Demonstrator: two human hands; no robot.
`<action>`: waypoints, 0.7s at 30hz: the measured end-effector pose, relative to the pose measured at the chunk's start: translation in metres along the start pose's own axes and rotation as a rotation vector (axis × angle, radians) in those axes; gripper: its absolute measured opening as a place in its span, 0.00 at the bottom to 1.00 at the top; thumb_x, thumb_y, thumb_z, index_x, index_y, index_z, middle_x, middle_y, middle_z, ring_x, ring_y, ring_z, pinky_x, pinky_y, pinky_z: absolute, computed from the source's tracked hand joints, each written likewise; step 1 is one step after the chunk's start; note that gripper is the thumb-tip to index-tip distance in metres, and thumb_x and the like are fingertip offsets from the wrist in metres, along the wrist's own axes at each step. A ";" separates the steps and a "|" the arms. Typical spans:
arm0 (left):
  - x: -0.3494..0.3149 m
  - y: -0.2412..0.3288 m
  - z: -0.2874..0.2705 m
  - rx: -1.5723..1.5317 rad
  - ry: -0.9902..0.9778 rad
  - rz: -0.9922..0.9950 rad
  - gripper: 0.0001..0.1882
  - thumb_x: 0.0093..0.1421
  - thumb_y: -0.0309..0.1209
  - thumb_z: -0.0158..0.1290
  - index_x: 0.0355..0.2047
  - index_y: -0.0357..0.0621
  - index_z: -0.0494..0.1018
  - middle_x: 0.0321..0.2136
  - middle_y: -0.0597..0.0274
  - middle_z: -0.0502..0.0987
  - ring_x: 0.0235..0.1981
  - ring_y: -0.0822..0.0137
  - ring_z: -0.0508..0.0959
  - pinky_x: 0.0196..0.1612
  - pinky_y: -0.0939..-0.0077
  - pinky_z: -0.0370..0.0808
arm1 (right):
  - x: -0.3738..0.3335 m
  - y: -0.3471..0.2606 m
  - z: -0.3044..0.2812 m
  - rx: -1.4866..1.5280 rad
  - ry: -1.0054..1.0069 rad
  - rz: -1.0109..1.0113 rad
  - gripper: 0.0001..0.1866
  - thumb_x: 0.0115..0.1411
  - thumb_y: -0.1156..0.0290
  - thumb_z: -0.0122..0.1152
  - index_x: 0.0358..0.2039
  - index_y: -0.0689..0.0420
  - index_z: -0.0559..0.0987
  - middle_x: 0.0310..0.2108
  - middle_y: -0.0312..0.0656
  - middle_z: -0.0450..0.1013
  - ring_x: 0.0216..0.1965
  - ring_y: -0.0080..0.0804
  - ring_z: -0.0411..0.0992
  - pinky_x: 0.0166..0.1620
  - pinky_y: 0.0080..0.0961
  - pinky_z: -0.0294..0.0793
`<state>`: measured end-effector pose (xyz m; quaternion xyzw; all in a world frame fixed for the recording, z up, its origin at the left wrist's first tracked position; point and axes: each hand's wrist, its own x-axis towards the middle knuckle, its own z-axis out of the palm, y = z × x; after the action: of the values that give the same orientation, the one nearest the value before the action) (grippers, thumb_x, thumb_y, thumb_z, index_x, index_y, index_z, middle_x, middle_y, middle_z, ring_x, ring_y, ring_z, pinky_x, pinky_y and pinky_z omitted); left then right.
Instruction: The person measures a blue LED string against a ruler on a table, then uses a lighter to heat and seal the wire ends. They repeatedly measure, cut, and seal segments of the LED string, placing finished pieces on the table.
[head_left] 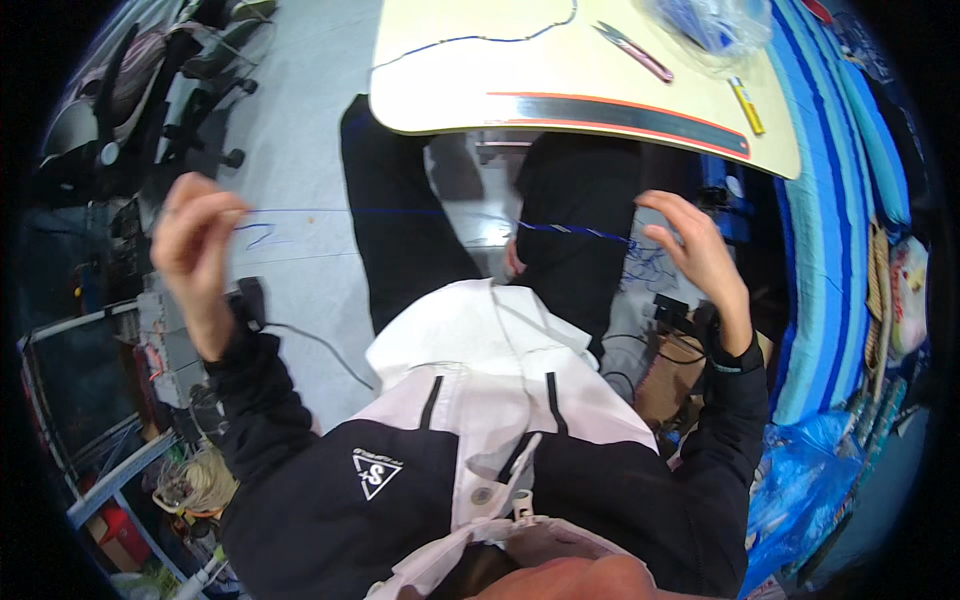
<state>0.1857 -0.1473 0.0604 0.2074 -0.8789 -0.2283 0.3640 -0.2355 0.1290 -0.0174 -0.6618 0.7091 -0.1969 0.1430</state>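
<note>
My left hand [195,245] is raised at the left, thumb and fingers pinched on a thin blue thread [345,210]. The thread runs almost level across my lap toward the right. Its right stretch is a thicker blue cord [570,230] with pale glints along it. My right hand [698,248] is curved beside the cord's right end, thumb and forefinger apart, and I see no firm grip on the cord. Below that end hangs a loose tangle of blue thread [648,268]. A short loose bit of thread also dangles by my left fingers.
Ahead stands a cream table [440,90] bearing a red-edged dark ruler [620,118], thread snips [635,52], a yellow tube [746,105], a plastic bag [715,25] and another blue cord [480,38]. Blue striped cloth [830,230] lies right; a wheeled chair [190,110] stands left.
</note>
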 end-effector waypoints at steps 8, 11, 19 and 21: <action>0.025 0.047 0.060 -0.024 0.048 0.001 0.04 0.47 0.18 0.58 0.24 0.37 0.76 0.21 0.66 0.67 0.19 0.78 0.65 0.19 0.86 0.57 | 0.085 -0.140 0.057 0.999 -0.165 -0.268 0.11 0.62 0.68 0.50 0.37 0.63 0.70 0.30 0.41 0.70 0.31 0.32 0.69 0.38 0.24 0.69; 0.017 0.018 0.047 0.087 0.178 -0.097 0.01 0.51 0.19 0.56 0.24 0.37 0.75 0.21 0.69 0.67 0.18 0.82 0.60 0.20 0.88 0.51 | 0.072 -0.110 0.040 1.068 -0.107 -0.039 0.14 0.65 0.66 0.45 0.25 0.61 0.68 0.21 0.33 0.64 0.23 0.19 0.63 0.28 0.16 0.64; -0.006 -0.024 0.060 -0.168 0.223 -0.231 0.02 0.56 0.22 0.54 0.27 0.36 0.74 0.26 0.68 0.67 0.25 0.81 0.65 0.25 0.90 0.58 | 0.021 -0.032 -0.016 1.064 -0.119 0.263 0.16 0.66 0.63 0.45 0.23 0.56 0.69 0.15 0.25 0.54 0.16 0.11 0.48 0.19 0.13 0.45; -0.001 -0.027 0.062 -0.186 0.279 -0.175 0.02 0.56 0.22 0.55 0.28 0.37 0.75 0.27 0.67 0.69 0.28 0.80 0.68 0.28 0.90 0.60 | 0.013 -0.028 -0.022 1.055 -0.081 0.262 0.16 0.66 0.63 0.45 0.23 0.56 0.69 0.15 0.26 0.54 0.16 0.12 0.48 0.20 0.13 0.45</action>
<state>0.1467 -0.1533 0.0056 0.2780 -0.7735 -0.3085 0.4788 -0.2217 0.1171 0.0161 -0.4134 0.5845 -0.4808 0.5063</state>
